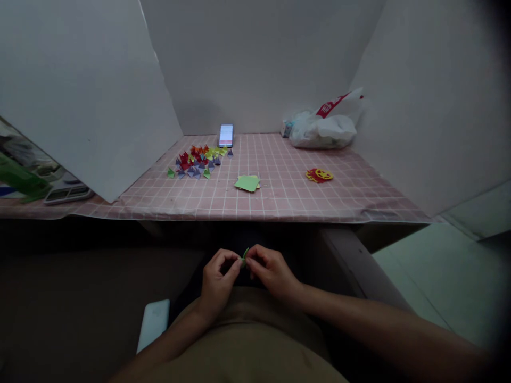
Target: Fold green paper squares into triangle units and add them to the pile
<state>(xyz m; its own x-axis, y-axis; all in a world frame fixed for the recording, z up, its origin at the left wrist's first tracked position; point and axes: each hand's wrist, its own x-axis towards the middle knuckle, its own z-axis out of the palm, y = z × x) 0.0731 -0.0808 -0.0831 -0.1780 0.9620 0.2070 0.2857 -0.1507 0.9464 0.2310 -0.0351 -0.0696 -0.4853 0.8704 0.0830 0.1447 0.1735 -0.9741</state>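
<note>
The green paper [245, 254] is mostly hidden between the fingertips of the left hand [215, 282] and right hand [271, 271], its shape too small to tell.

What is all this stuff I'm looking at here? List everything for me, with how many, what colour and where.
folded paper pieces: many, red, orange, yellow, green and purple, in a cluster on the table's left part
phone: one, screen lit, at the table's back, leaning toward the wall
paper sheets: a small stack, green on top with yellow under it, table middle
paper cutout: one, red and yellow, table right
plastic bag: one, white with red print, back right corner
table: one, covered in pink checked cloth
white boards: several, standing around the table
calculator: one, grey, far left
green paper piece: one, small, pinched between both hands
left hand: one, below the table edge, on the paper piece
right hand: one, beside it, on the same piece
</note>
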